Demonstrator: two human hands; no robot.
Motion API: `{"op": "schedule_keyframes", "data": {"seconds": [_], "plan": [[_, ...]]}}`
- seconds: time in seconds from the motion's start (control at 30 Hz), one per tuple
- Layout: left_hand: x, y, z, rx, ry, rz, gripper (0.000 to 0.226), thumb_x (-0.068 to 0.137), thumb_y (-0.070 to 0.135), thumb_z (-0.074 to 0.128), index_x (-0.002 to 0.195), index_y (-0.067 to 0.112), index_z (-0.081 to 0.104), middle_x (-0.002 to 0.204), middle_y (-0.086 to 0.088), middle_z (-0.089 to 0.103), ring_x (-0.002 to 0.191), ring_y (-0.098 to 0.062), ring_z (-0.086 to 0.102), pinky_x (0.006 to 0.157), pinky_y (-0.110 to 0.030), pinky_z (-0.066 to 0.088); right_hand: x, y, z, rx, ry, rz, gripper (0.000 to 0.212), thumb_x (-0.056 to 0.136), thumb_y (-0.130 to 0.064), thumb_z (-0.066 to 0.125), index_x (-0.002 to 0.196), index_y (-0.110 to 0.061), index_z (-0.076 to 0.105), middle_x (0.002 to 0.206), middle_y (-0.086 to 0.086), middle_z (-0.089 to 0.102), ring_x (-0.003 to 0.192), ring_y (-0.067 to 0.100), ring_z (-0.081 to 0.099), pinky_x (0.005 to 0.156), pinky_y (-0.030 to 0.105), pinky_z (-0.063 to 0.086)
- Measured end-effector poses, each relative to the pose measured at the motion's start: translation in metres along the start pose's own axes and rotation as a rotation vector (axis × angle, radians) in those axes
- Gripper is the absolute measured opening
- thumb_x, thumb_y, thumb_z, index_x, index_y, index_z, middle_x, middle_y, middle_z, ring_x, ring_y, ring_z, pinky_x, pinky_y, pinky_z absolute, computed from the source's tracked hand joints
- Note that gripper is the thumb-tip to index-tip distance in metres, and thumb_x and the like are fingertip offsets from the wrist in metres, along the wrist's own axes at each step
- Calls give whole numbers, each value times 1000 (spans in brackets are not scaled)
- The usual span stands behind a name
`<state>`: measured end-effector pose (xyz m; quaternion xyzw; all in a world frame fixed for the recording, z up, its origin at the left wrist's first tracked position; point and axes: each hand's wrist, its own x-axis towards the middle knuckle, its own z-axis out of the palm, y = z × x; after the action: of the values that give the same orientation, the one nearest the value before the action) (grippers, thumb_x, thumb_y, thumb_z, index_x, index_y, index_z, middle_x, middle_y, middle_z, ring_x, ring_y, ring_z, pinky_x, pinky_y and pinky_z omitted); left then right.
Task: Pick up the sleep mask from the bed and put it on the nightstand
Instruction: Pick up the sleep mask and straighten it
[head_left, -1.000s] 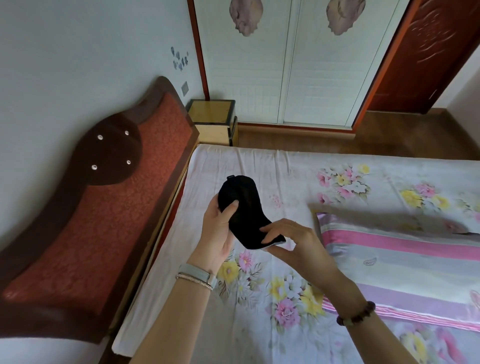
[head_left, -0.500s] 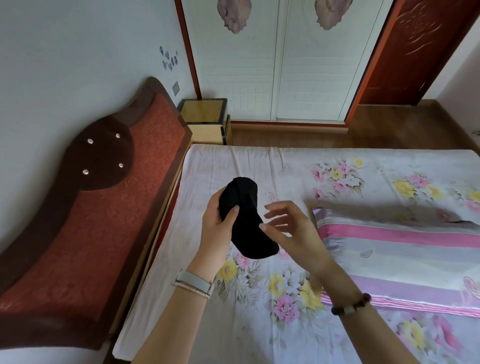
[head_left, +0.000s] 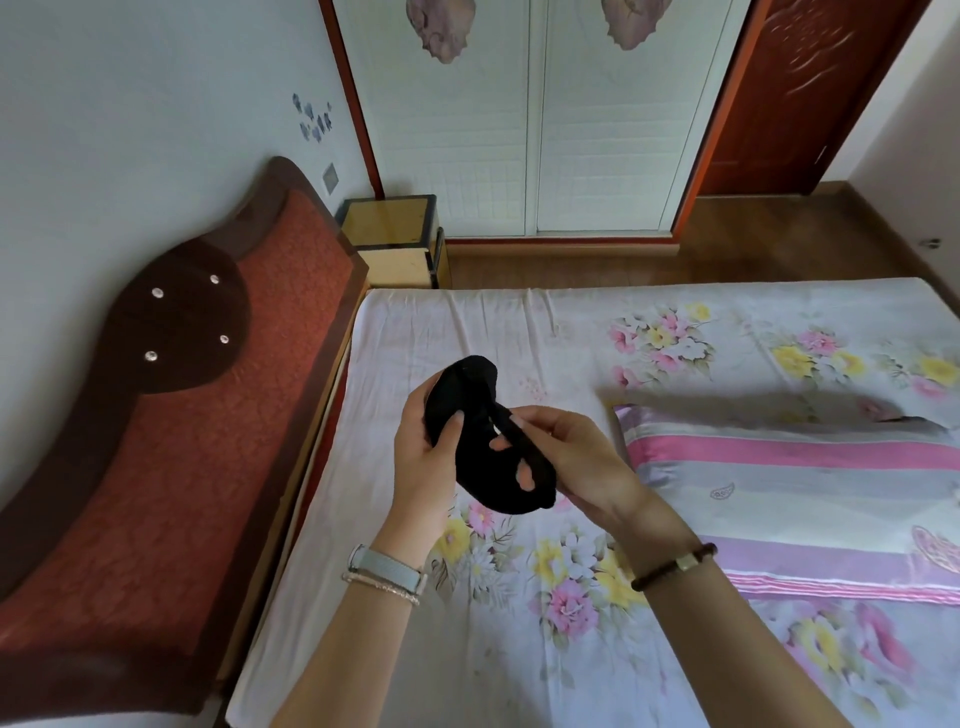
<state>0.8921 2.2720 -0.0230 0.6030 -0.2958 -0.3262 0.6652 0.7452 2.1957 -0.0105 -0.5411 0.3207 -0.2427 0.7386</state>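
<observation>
A black sleep mask (head_left: 480, 452) hangs in the air above the bed (head_left: 519, 338), held by both hands. My left hand (head_left: 423, 467) grips its upper end, thumb across the front. My right hand (head_left: 576, 457) holds the lower end, with fingers pushed through the black strap so that fingertips show in the gaps. The nightstand (head_left: 387, 221), yellow wood with a dark rim, stands beyond the far edge of the bed, beside the headboard. Its top looks bare.
A red padded headboard (head_left: 171, 415) with dark wood trim runs along the left. A striped pink and grey pillow (head_left: 810, 493) lies on the bed at the right. White wardrobe doors (head_left: 530, 130) and wooden floor (head_left: 675, 260) lie behind the nightstand.
My right hand has closed on the mask's lower end and slipped its fingers through the strap. The view has tilted up, so the nightstand and the floor show more fully.
</observation>
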Motion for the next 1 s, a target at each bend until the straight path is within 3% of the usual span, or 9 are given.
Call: {"op": "schedule_keyframes", "data": {"seconds": [0.07,0.13,0.2,0.33,0.47,0.6,0.7,0.9,1.0], "plan": [[1,0,-1,-61,26,-53,41,96,-2,53,133,15,55,133,-6,62,124,-20,59,105,-39,49,-3,2,-2,-122,-14,-18,25,100,-26,55,93,-22,79,87,9,79,57,14,70,60,23,57],[3,0,-2,-143,53,-118,41,96,0,55,135,12,53,135,-11,61,126,-26,59,106,-45,47,-4,9,-3,-256,33,-82,23,100,-29,55,98,-32,78,99,6,79,82,14,75,81,28,59],[6,1,-3,-249,87,-185,40,96,3,56,136,8,53,136,-16,61,126,-30,59,107,-48,45,-9,16,-6,-369,43,-188,21,96,-29,62,112,-35,72,111,-3,75,102,11,69,95,25,51],[13,6,-9,-449,57,-312,38,103,11,45,140,7,51,140,-17,59,127,-28,59,107,-42,46,-22,28,-16,-720,-14,-429,61,76,-33,83,130,-37,56,126,-20,62,119,7,56,102,15,38],[15,10,-7,-547,-2,-397,41,103,30,42,137,10,56,138,-12,62,124,-21,62,105,-36,46,-24,31,-13,-887,65,-610,61,75,-15,84,130,-27,60,126,-10,64,118,10,56,102,26,44],[15,11,-2,-506,-25,-389,51,91,40,56,133,11,59,135,-12,65,124,-24,62,105,-39,47,-24,24,-12,-947,173,-740,46,73,-2,83,116,-16,72,102,1,72,96,21,65,84,38,54],[16,7,1,-466,33,-404,47,93,30,61,134,8,57,130,-14,67,115,-25,68,91,-35,57,-25,19,-12,-973,189,-851,28,73,6,81,94,-11,80,88,5,73,83,26,67,73,41,55],[18,-1,5,-423,150,-514,30,97,15,59,123,3,63,115,-14,70,79,-17,76,63,-28,62,-31,13,-14,-977,157,-923,23,74,8,81,86,-12,82,88,6,74,84,29,67,73,39,53],[14,-5,8,-333,146,-467,31,96,13,61,126,3,60,111,-15,72,90,-23,75,73,-33,63,-31,12,-16,-933,141,-940,14,78,2,79,86,-10,81,91,6,75,89,27,68,77,37,54]]}}
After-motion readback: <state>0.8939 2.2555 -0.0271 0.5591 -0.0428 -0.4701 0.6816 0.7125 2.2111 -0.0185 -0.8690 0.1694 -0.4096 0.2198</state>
